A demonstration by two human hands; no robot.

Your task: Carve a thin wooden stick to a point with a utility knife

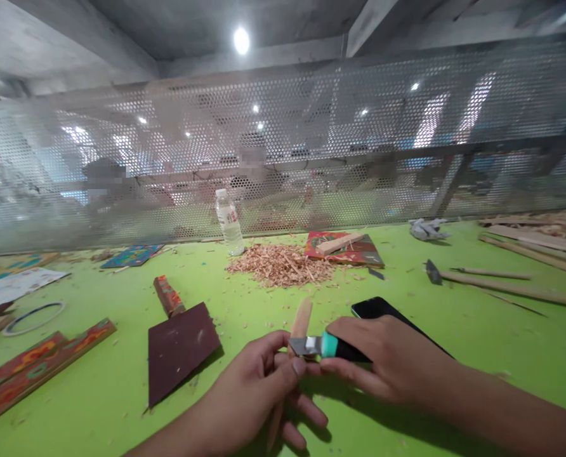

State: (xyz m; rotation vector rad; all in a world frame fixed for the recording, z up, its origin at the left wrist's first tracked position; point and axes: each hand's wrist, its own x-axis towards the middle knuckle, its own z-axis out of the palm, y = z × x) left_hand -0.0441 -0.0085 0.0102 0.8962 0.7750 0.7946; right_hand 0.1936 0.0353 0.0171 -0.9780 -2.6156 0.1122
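Observation:
My left hand [259, 387] grips a slim strip of wood [302, 315] between thumb and fingers, its rounded end pointing away from me. In my right hand [382, 355] is a utility knife [330, 346] with a black and teal handle. The knife's blade lies across the wood strip just beyond my left thumb. Part of the strip is hidden behind my left fingers. A black smartphone [375, 307] rests on the table partly under my right hand. Left of my left hand lies a dark brown sheet of sandpaper [183, 352].
Behind the wood shavings [283, 263] stands a water bottle [228, 222] against a perforated metal screen [292, 178]. A hammer [434, 273] and thin tools lie right on the green table [454, 330]. Painted wood pieces [45, 374] lie left; wooden strips [540, 244] are piled at far right.

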